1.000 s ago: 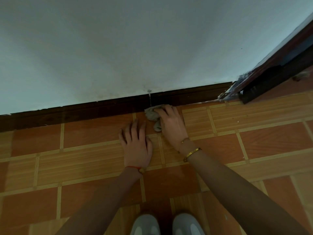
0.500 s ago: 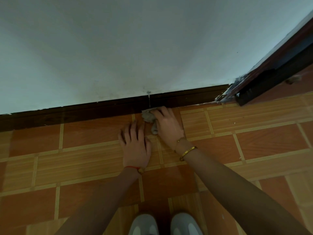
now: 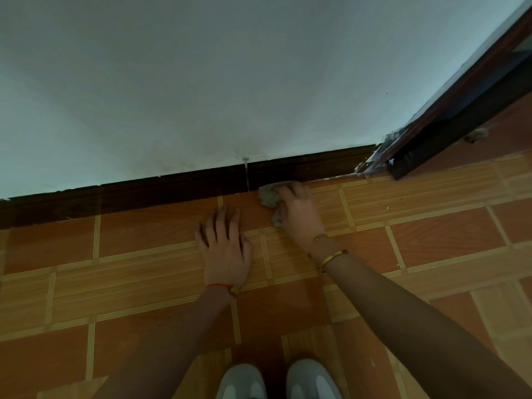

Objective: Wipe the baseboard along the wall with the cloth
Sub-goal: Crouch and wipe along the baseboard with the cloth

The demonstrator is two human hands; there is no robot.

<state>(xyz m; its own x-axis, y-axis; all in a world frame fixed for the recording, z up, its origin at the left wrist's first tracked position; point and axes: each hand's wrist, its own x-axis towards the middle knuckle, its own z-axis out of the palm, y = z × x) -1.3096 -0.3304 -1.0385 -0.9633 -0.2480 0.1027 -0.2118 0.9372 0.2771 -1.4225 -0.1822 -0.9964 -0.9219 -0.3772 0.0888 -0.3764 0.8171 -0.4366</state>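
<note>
A dark brown baseboard [image 3: 144, 191] runs along the foot of the pale wall, with a thin vertical seam near its middle. My right hand [image 3: 300, 214] grips a crumpled grey cloth [image 3: 268, 197] and holds it against the lower edge of the baseboard, just right of the seam. Most of the cloth is under my fingers. My left hand [image 3: 224, 249] rests flat on the floor tiles, fingers straight and pointing at the wall, a little left of the cloth.
Orange and tan floor tiles [image 3: 144, 263] cover the ground. A dark door frame [image 3: 449, 131] slants down at the right end of the baseboard, with chipped paint at its foot. My two grey shoes [image 3: 276, 378] show at the bottom edge.
My right hand and the cloth have slid a little to the right along the baseboard, past the seam. The left hand has stayed flat on the floor.
</note>
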